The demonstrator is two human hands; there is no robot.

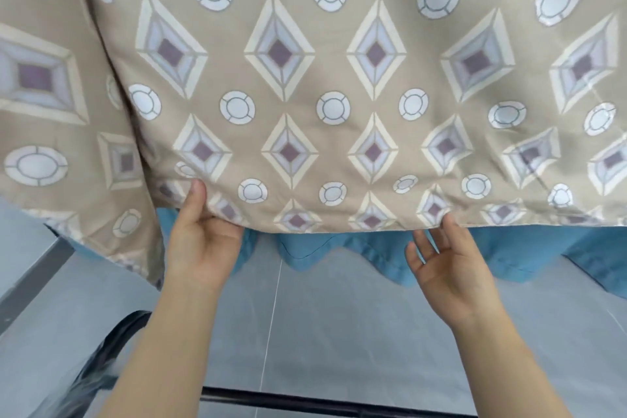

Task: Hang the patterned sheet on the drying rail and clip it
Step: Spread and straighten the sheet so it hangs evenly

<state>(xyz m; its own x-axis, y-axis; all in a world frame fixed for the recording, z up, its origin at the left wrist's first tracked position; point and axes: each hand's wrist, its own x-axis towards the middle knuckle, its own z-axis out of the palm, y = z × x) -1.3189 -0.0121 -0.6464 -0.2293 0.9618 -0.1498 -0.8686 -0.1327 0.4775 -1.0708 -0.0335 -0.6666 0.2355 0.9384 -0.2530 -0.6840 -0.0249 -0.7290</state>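
Observation:
The patterned sheet, beige with white circles and lilac diamonds, hangs down in front of me and fills the upper two thirds of the view. The rail that carries it is out of sight above. My left hand grips the sheet's lower hem near its left corner, thumb on the front and fingers behind the cloth. My right hand is at the hem further right, palm up with fingers spread, and only a fingertip touches the edge. No clips are in view.
A blue cloth hangs behind the sheet, its wavy lower edge showing below the hem. Grey floor tiles lie underneath. A dark frame bar crosses the bottom, another dark bar slants at the left.

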